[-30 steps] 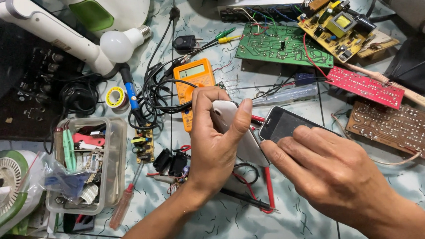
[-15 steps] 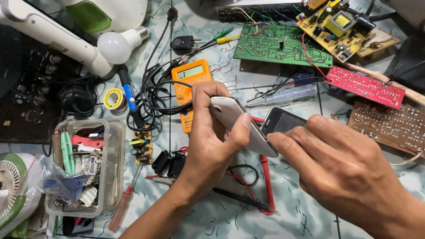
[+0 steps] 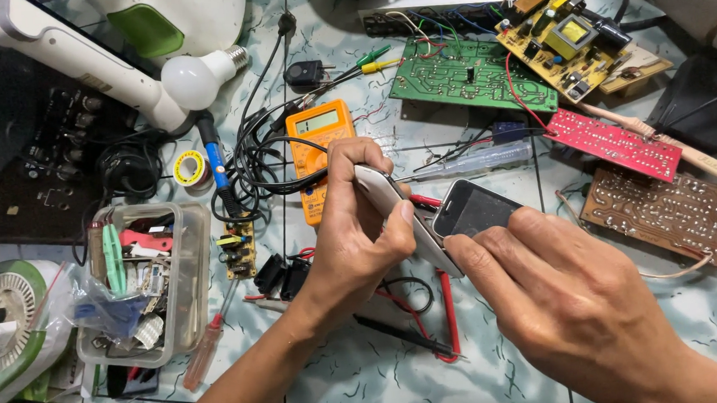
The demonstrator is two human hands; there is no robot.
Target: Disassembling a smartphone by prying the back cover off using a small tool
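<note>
My left hand grips a white curved phone back cover, thumb pressed along its edge. The cover stands on edge against the left side of a small dark-screened phone. My right hand holds that phone from below and the right, fingers wrapped under its lower end. Both hands hover above the patterned tabletop, just right of an orange multimeter. The phone's underside is hidden.
Green, red and brown circuit boards lie at the right. A clear plastic box of parts sits left, a white bulb and solder roll behind it. Red and black test leads run under my hands.
My left hand has turned the white cover up onto its edge and slid it against the phone. My right hand has closed in further over the phone's lower end.
</note>
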